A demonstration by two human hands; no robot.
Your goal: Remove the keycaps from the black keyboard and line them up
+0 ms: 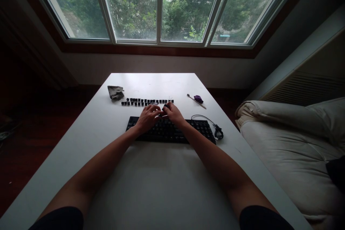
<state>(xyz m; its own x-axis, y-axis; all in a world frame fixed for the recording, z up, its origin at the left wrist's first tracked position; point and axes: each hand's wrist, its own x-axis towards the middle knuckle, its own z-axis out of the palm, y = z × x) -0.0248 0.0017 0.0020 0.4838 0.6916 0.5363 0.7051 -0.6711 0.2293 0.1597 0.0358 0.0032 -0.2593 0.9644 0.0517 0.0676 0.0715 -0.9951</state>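
A black keyboard (168, 134) lies across the white table in front of me, and both my hands are over its far edge. My right hand (174, 113) pinches a small black piece (166, 106); its exact kind is too small to make out. Close beside it, my left hand (147, 117) has bent fingers drawn together toward the right fingertips, and what they hold, if anything, is hidden. Just beyond my hands, loose black keycaps (138, 101) sit in two rows. Thin wire-like lines show near the right end of the rows.
A crumpled grey cloth (115, 92) lies left of the keycaps. At the right are a thin brush (196, 101) and a purple bundle (198, 99). The keyboard's coiled cable (218, 132) rests by its right end. Beside the table stands a pale sofa (285, 151).
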